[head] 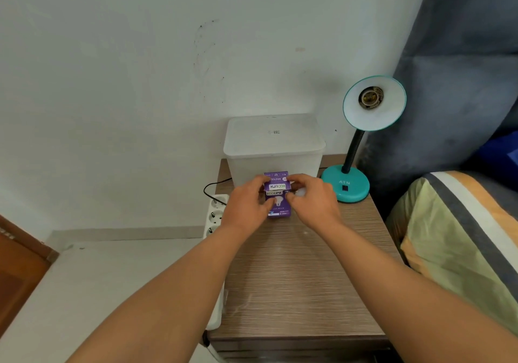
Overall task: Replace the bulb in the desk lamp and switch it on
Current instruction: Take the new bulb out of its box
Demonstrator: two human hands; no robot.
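A purple bulb box stands on the wooden bedside table, its top flap raised. My left hand grips the box's left side. My right hand holds its right side, fingers at the flap, with something pale and round partly showing by the fingers. The teal desk lamp stands at the table's back right on a black gooseneck. Its shade faces me, and the socket inside holds no bulb. A black switch sits on the lamp base.
A white lidded plastic bin stands right behind the box against the wall. A white power strip with a black cable hangs along the table's left edge. A bed with a striped pillow and grey headboard lies to the right.
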